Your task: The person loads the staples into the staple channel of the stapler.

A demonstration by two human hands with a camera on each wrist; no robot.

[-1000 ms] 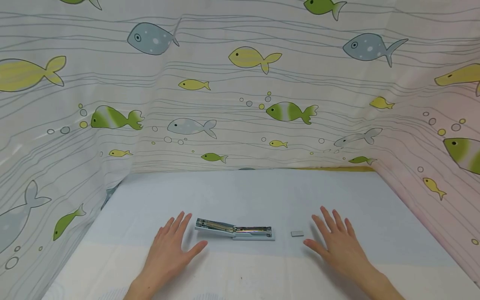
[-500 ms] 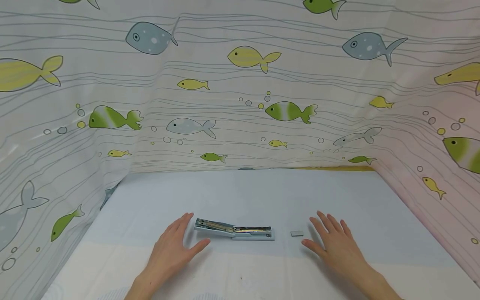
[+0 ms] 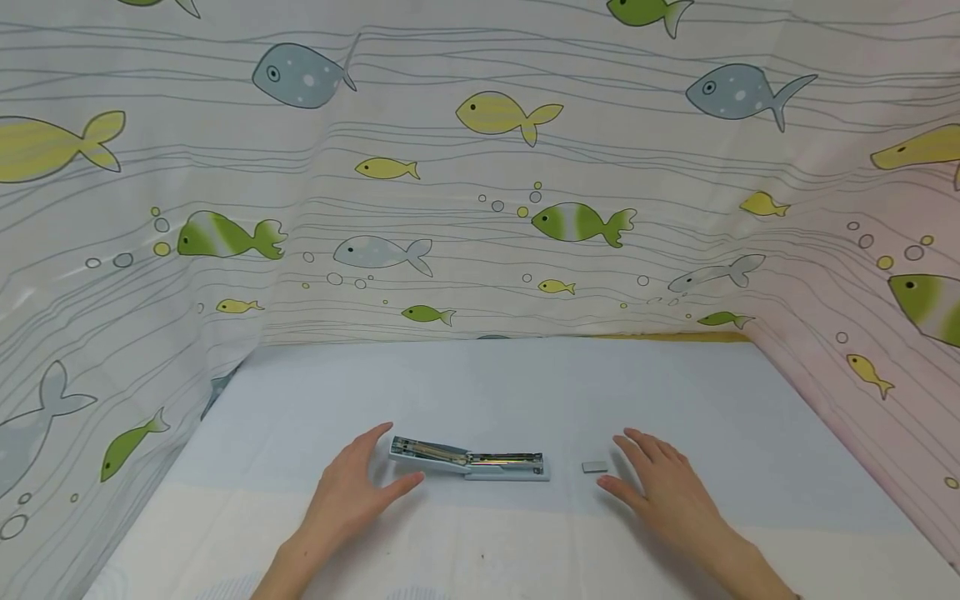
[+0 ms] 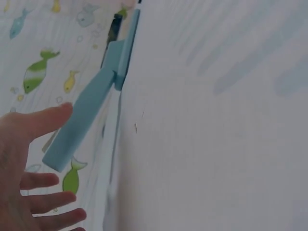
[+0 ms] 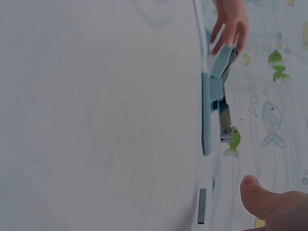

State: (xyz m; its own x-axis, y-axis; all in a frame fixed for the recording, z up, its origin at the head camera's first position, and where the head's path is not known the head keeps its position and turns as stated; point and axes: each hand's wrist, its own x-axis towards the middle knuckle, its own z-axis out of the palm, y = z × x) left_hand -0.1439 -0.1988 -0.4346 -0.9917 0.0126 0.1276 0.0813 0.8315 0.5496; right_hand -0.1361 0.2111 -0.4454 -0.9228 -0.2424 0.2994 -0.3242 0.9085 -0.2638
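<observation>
A light-blue stapler [image 3: 468, 460] lies on the table with its top swung open, metal channel showing; it also appears in the left wrist view [image 4: 91, 101] and the right wrist view [image 5: 214, 101]. A small grey strip of staples [image 3: 594, 467] [image 5: 201, 206] lies just to its right. My left hand [image 3: 352, 496] hovers with fingers spread, fingertips close to the stapler's left end, holding nothing. My right hand [image 3: 660, 492] is spread beside the staple strip, a little to its right, empty as well.
The table [image 3: 495, 392] is covered in pale blue and cream cloth. A fish-print curtain [image 3: 480, 183] walls it in at the back and on both sides.
Both hands have drifted slightly inward and down toward the stapler and staple strip, fingers lowering. The stapler and strip have not moved.
</observation>
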